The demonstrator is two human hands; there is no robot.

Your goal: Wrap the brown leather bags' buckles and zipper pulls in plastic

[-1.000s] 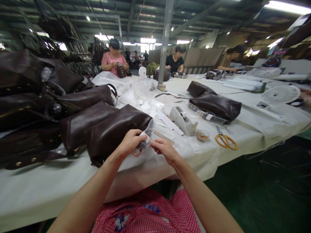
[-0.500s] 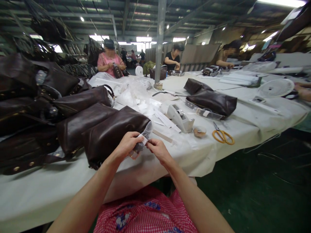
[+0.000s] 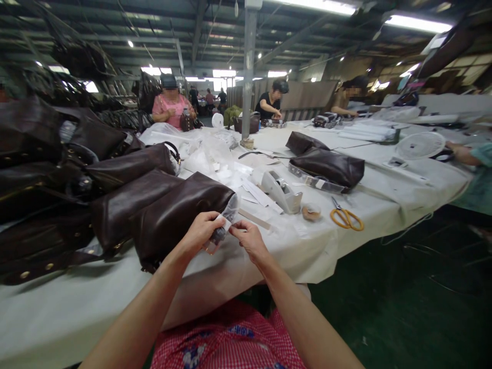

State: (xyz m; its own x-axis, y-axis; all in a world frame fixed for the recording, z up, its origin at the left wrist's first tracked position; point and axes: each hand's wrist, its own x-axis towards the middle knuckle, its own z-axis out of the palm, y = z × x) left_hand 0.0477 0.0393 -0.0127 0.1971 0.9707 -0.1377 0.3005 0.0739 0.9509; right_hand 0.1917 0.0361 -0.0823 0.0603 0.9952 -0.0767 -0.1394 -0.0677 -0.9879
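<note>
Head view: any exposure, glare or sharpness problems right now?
Head view: ceiling tube light and far windows blown out; floor very dark; soft sheen on the front brown bag; clear wrap by the left hand low-contrast, its edges hard to read; background soft, wide-angle stretch towards the frame edges.

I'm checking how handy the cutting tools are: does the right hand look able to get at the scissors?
Probably yes: the scissors lie uncovered near the table's front edge, though the right hand is busy at the plastic wrap.
</note>
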